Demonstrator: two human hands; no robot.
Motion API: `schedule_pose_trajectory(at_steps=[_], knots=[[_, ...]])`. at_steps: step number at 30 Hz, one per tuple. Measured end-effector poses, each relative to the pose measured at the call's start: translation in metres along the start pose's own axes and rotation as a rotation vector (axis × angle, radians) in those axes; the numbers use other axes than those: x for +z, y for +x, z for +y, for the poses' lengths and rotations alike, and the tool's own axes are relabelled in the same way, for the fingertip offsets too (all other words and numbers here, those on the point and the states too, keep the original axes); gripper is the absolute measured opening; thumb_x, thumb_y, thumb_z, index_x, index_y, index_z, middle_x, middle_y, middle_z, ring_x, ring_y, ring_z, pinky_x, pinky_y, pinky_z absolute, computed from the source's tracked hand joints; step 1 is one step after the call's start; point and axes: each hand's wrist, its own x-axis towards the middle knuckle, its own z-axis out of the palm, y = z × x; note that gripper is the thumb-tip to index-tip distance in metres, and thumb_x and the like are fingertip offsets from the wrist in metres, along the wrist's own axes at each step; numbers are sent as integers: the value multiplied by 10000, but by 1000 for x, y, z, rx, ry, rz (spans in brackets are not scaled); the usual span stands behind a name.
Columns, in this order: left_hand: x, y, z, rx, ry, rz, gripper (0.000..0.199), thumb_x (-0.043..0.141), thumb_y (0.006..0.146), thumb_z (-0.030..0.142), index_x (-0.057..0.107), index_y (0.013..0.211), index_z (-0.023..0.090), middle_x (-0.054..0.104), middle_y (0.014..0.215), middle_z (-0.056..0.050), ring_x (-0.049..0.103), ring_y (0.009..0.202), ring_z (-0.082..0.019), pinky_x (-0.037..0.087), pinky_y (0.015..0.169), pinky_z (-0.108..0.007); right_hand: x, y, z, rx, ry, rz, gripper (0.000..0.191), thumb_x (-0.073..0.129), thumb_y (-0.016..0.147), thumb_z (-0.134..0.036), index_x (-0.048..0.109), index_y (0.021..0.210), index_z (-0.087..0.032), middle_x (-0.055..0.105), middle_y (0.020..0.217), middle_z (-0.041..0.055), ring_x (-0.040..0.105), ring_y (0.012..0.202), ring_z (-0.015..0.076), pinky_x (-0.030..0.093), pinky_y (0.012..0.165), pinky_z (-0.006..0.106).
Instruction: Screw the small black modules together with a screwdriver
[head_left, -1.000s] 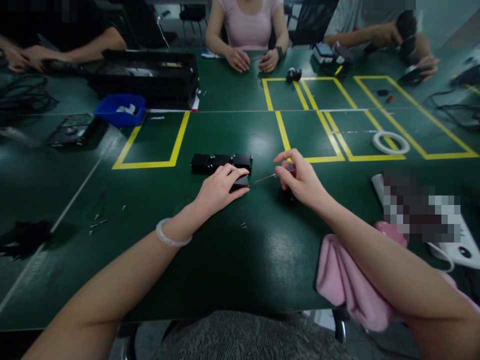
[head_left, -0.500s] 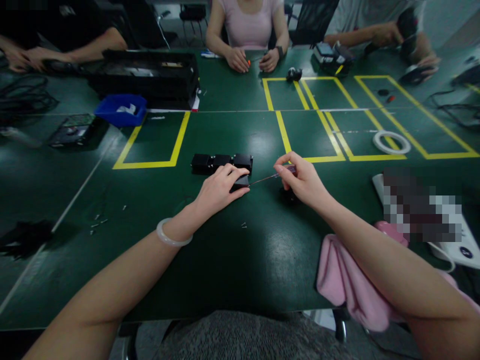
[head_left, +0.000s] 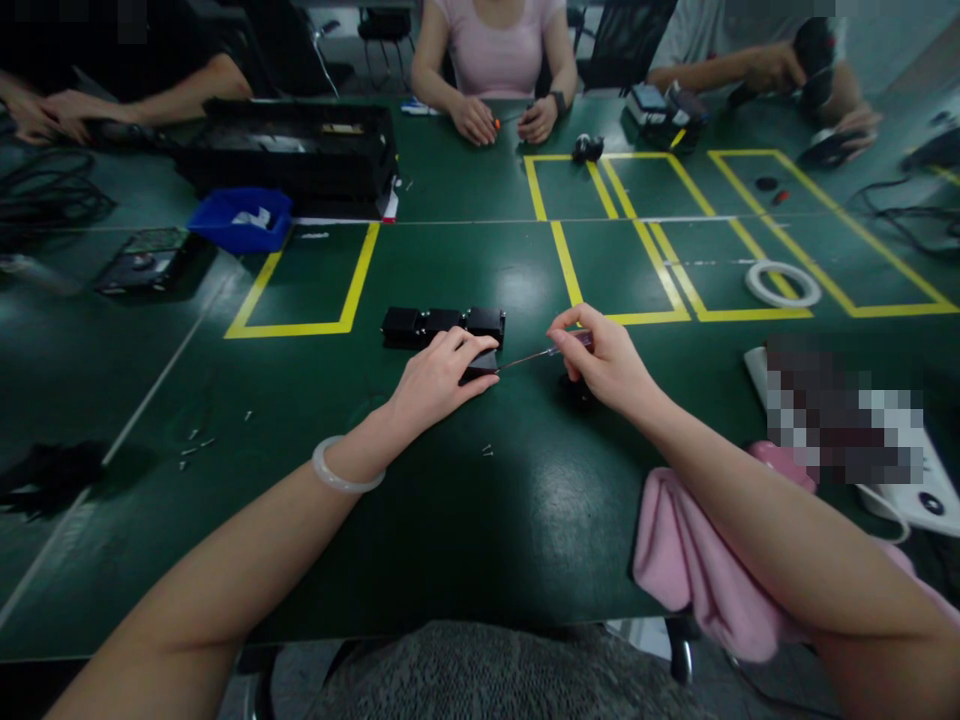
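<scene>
My left hand point(head_left: 442, 375) is closed over a small black block point(head_left: 481, 367), holding it down on the green table; the hand covers most of the block. Between the thumb and fingers of my right hand point(head_left: 600, 350) is a screwdriver point(head_left: 536, 355), held almost level. Its thin shaft points left and the tip meets the right end of the block. Just behind my left hand, a row of 3 black blocks point(head_left: 442, 324) with small screws at their ends lies on the table. A dark object point(head_left: 577, 388) sits under my right hand, partly hidden.
Loose screws point(head_left: 487, 450) lie in front of my hands, with several more screws point(head_left: 196, 440) at left. To the right are a pink cloth point(head_left: 690, 560), a white power strip point(head_left: 930, 480) and a tape roll point(head_left: 783, 284). A blue bin point(head_left: 244, 222) stands far left. Co-workers sit opposite.
</scene>
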Motion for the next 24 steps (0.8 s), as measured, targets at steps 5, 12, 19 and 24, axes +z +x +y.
schedule_pose_trajectory(at_steps=[5, 12, 19, 24], knots=[[0, 0, -1, -4, 0, -2, 422, 706, 1007, 373, 597, 1391, 234, 655, 1279, -99, 631, 1195, -305, 576, 944, -419, 2, 0, 0, -70, 20, 46, 152, 608, 1016, -277, 520, 1135, -244, 490, 682, -90, 506, 499, 93, 383, 544, 281], [1, 0, 0, -3, -2, 0, 421, 693, 1013, 397, 591, 1393, 247, 654, 1277, -94, 628, 1190, -301, 574, 948, -421, 0, 0, -3, -1, -8, 0, 116, 556, 1045, -349, 538, 1025, -236, 494, 577, -89, 460, 447, 104, 315, 491, 285], [0, 1, 0, -15, 1, -9, 420, 695, 1012, 391, 596, 1391, 240, 655, 1283, -98, 630, 1203, -308, 574, 948, -421, 1, -1, -4, -45, -2, 40, 130, 587, 1009, -286, 534, 1116, -236, 523, 658, -87, 502, 485, 102, 382, 548, 289], [0, 0, 0, -9, -4, -8, 425, 685, 1014, 399, 589, 1397, 244, 653, 1279, -95, 631, 1191, -301, 577, 934, -413, 1, -1, -5, -15, 0, 6, 105, 590, 1027, -335, 544, 1025, -241, 494, 594, -89, 474, 460, 106, 334, 503, 279]])
